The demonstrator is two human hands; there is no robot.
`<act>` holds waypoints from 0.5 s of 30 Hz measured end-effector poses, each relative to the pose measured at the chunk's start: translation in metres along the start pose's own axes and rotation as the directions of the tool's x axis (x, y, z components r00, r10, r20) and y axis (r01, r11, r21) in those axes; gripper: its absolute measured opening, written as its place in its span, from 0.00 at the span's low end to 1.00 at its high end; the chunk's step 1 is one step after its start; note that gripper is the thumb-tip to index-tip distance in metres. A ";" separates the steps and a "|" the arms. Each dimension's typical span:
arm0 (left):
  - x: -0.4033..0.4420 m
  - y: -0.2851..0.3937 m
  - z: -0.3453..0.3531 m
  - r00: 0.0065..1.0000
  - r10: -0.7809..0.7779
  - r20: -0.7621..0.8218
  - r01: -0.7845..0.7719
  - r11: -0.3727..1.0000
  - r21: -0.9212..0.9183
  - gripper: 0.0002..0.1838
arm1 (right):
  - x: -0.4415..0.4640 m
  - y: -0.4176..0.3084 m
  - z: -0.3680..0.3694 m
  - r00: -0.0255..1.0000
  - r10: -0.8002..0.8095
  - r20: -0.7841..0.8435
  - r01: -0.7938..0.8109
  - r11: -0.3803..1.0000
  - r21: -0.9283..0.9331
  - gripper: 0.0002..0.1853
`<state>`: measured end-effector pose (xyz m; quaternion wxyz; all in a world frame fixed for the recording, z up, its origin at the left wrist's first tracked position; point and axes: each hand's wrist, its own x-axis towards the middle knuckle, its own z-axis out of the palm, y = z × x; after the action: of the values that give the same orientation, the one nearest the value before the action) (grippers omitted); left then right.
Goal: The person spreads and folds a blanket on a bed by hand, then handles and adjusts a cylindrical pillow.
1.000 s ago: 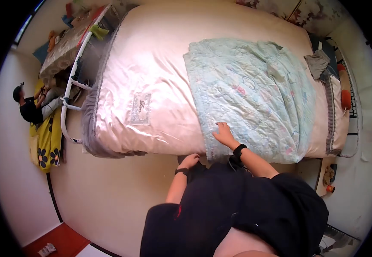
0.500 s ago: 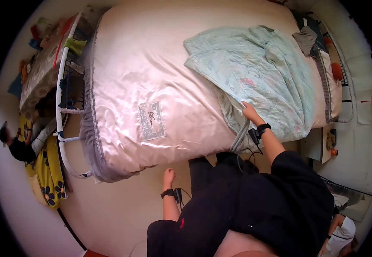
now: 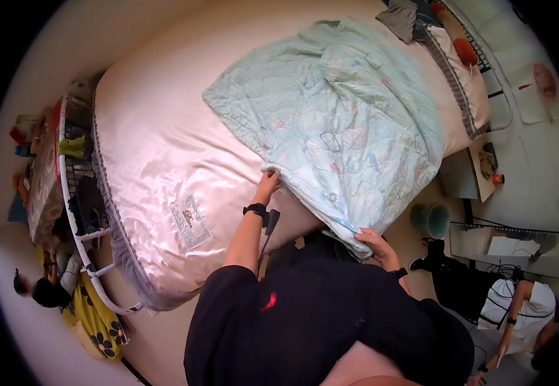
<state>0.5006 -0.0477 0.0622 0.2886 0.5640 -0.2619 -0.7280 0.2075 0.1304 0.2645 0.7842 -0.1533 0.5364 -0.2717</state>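
A pale green quilt (image 3: 350,122) with a faint floral print lies crumpled and partly spread over a bed with a shiny pink satin cover (image 3: 157,128). My left hand (image 3: 268,184) pinches the quilt's near-left edge, just above the satin. Lower and to the right, my right hand (image 3: 377,246) has its fingers closed on the quilt's near corner at the bedside. Between the two hands the quilt edge runs in a fairly straight slanting line. A grey label patch (image 3: 191,222) is sewn on the satin cover, left of my left forearm.
A white metal bed rail (image 3: 73,212) borders the left end. A pillow (image 3: 462,83) and grey cloth (image 3: 398,19) lie at the right end. A bucket (image 3: 430,219) stands on the floor. One person in white (image 3: 517,302) is at lower right; another person (image 3: 48,289) sits far left.
My left hand has risen from beside the bed and taken the quilt's edge. My right hand has moved down to the near corner. The quilt's near side lies flatter, and the view has shifted.
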 end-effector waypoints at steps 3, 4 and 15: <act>0.022 0.019 0.029 0.928 -0.031 -0.371 -0.044 0.980 -0.193 0.41 | -0.021 0.005 -0.033 0.994 -0.040 -0.105 0.048 0.997 0.069 0.20; 0.033 0.023 0.029 0.885 -0.115 -0.451 0.000 0.969 -0.248 0.44 | -0.029 0.003 -0.040 0.981 -0.093 -0.169 0.108 0.991 0.082 0.20; 0.072 0.014 0.027 0.910 0.342 -0.235 -0.219 0.876 0.429 0.27 | 0.023 -0.012 -0.078 0.820 -0.259 -0.510 0.442 0.853 0.278 0.18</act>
<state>0.4617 -0.1071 0.0299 0.3100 0.6706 -0.4350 -0.5147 0.1381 0.1112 0.2243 0.5859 -0.0265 0.6021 -0.5418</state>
